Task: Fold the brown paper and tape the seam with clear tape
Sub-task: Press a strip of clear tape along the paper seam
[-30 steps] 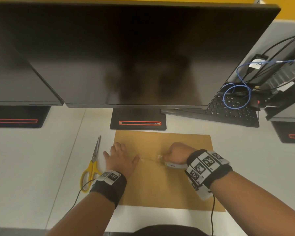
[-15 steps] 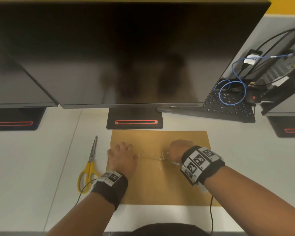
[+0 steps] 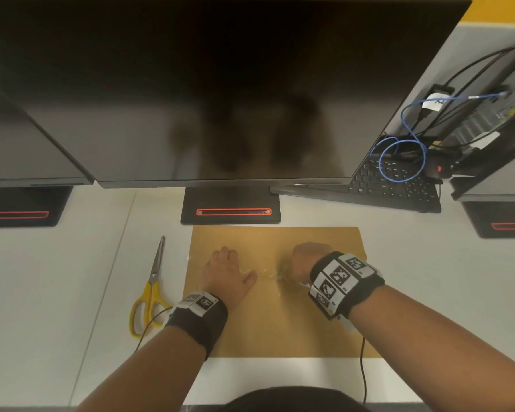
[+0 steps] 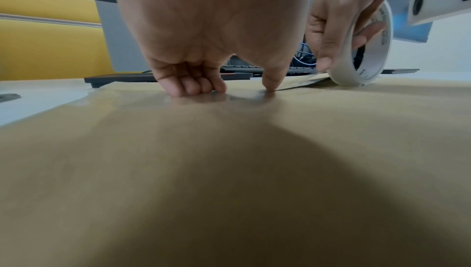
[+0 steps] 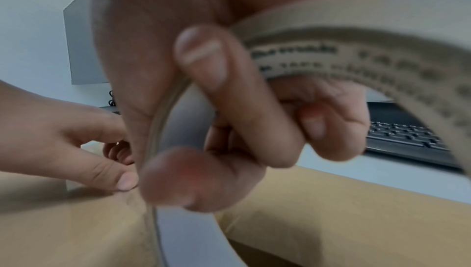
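The folded brown paper [image 3: 280,328] lies flat on the white table. A strip of clear tape [image 3: 265,275] runs along its seam between my hands. My left hand [image 3: 225,272] presses down on the taped seam with thumb and fingertips [image 4: 269,82]. My right hand [image 3: 305,261] grips the clear tape roll [image 4: 369,49] on edge just above the paper, fingers curled through its core [image 5: 237,110]. The strip leads from the roll down to my left thumb [image 5: 126,180]. In the head view the roll is mostly hidden under my right hand.
Yellow-handled scissors [image 3: 149,292] lie on the table left of the paper. A large dark monitor [image 3: 220,84] on a black base [image 3: 231,205] stands right behind the paper. A black keyboard [image 3: 393,185] and blue cable [image 3: 405,156] sit at the back right.
My left hand has slid a little to the right along the taped seam, towards the roll. The right hand stays about where it was, still holding the roll.
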A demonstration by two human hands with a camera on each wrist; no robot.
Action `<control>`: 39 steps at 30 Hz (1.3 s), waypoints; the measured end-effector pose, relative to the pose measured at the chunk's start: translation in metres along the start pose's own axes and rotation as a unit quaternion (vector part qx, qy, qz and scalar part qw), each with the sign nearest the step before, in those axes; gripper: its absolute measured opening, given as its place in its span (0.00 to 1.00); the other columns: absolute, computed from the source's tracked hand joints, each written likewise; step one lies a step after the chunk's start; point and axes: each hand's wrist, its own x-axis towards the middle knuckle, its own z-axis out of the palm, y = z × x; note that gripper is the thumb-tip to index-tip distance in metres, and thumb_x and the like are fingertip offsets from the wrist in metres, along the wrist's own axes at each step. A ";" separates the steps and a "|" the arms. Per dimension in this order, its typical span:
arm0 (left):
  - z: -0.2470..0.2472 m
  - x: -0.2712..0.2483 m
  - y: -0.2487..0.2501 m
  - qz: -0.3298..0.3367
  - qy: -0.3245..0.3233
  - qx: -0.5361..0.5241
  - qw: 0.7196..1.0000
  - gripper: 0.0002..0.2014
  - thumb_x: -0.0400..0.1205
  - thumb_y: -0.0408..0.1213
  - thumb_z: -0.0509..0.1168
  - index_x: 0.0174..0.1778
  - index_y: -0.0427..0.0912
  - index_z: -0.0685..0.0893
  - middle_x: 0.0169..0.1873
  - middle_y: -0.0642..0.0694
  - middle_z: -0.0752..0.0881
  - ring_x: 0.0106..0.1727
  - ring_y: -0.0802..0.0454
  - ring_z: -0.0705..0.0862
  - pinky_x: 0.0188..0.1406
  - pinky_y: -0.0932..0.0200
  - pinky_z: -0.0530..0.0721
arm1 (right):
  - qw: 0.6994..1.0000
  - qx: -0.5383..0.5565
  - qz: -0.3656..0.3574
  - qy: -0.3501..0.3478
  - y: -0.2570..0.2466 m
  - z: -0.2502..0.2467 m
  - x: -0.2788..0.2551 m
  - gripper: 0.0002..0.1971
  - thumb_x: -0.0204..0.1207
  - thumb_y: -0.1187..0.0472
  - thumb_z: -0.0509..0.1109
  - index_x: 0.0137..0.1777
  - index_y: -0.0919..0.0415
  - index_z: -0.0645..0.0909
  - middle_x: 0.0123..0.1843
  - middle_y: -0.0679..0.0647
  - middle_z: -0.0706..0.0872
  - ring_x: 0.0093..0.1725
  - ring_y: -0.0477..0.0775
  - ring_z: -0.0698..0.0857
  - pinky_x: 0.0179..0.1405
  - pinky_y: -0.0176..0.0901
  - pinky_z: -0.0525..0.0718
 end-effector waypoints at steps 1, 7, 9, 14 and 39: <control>0.000 0.000 0.001 0.000 0.006 0.006 1.000 0.33 0.82 0.63 0.52 0.70 0.38 0.72 0.67 0.42 0.74 0.68 0.44 0.73 0.66 0.51 0.76 | 1.000 0.002 0.000 0.001 0.000 0.000 0.001 0.14 0.80 0.51 0.61 0.50 0.61 0.82 0.45 0.53 0.82 0.44 0.55 0.82 0.45 0.44 0.81; 0.004 0.001 0.004 -0.008 0.016 0.018 1.000 0.40 0.78 0.70 0.51 0.71 0.38 0.71 0.67 0.42 0.75 0.68 0.44 0.73 0.65 0.51 0.76 | 1.000 -0.020 0.002 -0.002 -0.003 0.000 0.004 0.12 0.79 0.52 0.63 0.45 0.60 0.80 0.44 0.52 0.82 0.42 0.55 0.82 0.44 0.44 0.82; 0.005 0.000 0.005 -0.008 0.015 0.025 1.000 0.42 0.76 0.72 0.50 0.71 0.38 0.71 0.67 0.42 0.74 0.68 0.44 0.73 0.65 0.51 0.76 | 1.000 -0.022 0.003 -0.007 -0.004 -0.001 0.005 0.11 0.79 0.52 0.64 0.45 0.60 0.79 0.45 0.53 0.83 0.43 0.55 0.82 0.45 0.44 0.82; 0.003 0.001 0.007 0.014 0.019 0.046 0.999 0.35 0.80 0.68 0.50 0.68 0.40 0.73 0.65 0.43 0.76 0.65 0.44 0.74 0.62 0.49 0.75 | 0.999 -0.030 0.009 -0.009 -0.006 0.001 0.008 0.14 0.79 0.51 0.64 0.52 0.60 0.83 0.46 0.52 0.84 0.44 0.55 0.83 0.47 0.44 0.83; 0.008 0.002 0.026 0.045 0.003 -0.180 0.983 0.19 0.79 0.57 0.64 0.45 0.43 0.78 0.49 0.47 0.80 0.54 0.48 0.79 0.51 0.55 0.77 | 0.999 -0.028 0.023 0.004 -0.009 0.002 0.007 0.16 0.78 0.47 0.65 0.50 0.60 0.82 0.44 0.51 0.84 0.42 0.53 0.83 0.46 0.44 0.82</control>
